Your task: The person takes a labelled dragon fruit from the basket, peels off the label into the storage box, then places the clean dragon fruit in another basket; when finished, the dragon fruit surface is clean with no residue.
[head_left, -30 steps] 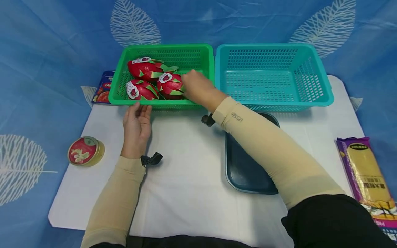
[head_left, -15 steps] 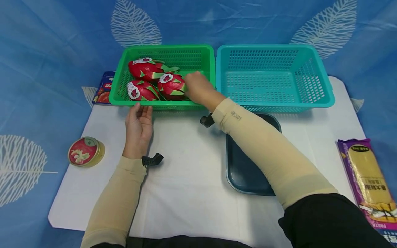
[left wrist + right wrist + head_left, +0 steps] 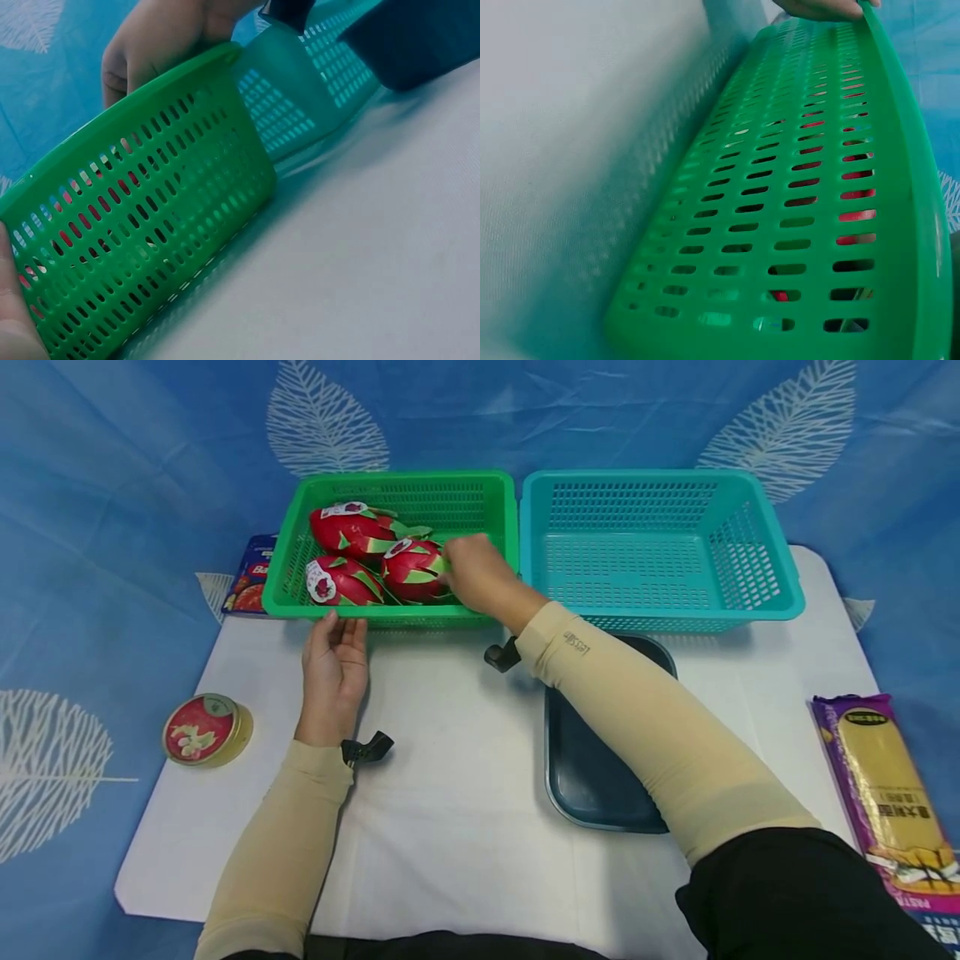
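Observation:
Three red dragon fruits with green scales lie in the green basket [image 3: 480, 497] at the back left. My right hand [image 3: 483, 577] reaches over the front rim and holds the rightmost dragon fruit [image 3: 415, 574] at its right end; the fingertips are hidden. Beside it lie a rear dragon fruit [image 3: 348, 532] and a front-left dragon fruit [image 3: 356, 583], both with white stickers. My left hand [image 3: 335, 672], palm up, holds the basket's front rim, thumb at the edge and fingers [image 3: 11, 307] against the outer wall.
A turquoise basket [image 3: 780, 602] adjoins on the right. Under my right forearm lies a dark tray [image 3: 592, 777]. A round tin [image 3: 206, 729] stands at left, a pasta pack [image 3: 885, 785] at right. A blue packet [image 3: 251, 574] sits behind the green basket's left end.
The rightmost dragon fruit has turned slightly in my right hand, its sticker tipping toward the back. My left hand stays at the basket rim.

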The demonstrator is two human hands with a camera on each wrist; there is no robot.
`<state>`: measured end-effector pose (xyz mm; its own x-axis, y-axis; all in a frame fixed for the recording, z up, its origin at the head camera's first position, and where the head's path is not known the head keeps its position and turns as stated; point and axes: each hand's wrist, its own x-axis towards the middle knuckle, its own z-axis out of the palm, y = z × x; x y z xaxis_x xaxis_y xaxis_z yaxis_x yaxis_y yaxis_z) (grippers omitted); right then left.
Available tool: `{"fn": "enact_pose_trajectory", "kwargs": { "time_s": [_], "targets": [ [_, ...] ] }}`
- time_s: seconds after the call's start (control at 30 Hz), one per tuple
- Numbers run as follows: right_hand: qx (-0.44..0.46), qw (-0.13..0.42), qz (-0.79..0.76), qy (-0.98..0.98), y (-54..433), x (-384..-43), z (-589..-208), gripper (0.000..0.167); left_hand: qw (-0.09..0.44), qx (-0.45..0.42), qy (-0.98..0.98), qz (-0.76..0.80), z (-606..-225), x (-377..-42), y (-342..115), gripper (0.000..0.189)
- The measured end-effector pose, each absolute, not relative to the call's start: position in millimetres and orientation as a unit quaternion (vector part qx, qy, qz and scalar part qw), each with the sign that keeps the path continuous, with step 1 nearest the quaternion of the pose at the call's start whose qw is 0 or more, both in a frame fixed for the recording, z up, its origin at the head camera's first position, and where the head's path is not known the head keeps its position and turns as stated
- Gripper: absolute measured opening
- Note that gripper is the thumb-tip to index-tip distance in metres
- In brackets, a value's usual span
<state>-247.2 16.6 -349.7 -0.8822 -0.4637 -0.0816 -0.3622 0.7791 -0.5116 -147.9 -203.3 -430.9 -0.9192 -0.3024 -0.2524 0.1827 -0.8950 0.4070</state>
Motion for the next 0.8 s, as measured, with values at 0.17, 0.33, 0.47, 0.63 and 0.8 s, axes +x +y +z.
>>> {"fn": "enact_pose_trajectory", "kwargs": {
  "time_s": [0.17, 0.33, 0.47, 0.63, 0.8],
  "targets": [
    [-0.203, 0.094, -0.274, 0.935, 16, -246, -350, 0.028, 0.123, 0.156, -0.187, -0.962, -431, -147, -204, 0.02],
    [-0.196, 0.072, -0.308, 0.928, 17, -245, -351, 0.041, 0.122, 0.154, -0.185, -0.963, -430, -147, -203, 0.018],
    [-0.202, 0.042, -0.333, 0.92, 18, -244, -350, 0.042, 0.125, 0.154, -0.188, -0.962, -430, -147, -203, 0.018],
    [-0.225, 0.01, -0.351, 0.909, 23, -243, -348, 0.041, 0.123, 0.156, -0.185, -0.962, -430, -147, -203, 0.02],
    [-0.257, -0.023, -0.377, 0.89, 28, -240, -343, 0.04, 0.123, 0.158, -0.188, -0.962, -431, -147, -203, 0.022]
  ]
}}
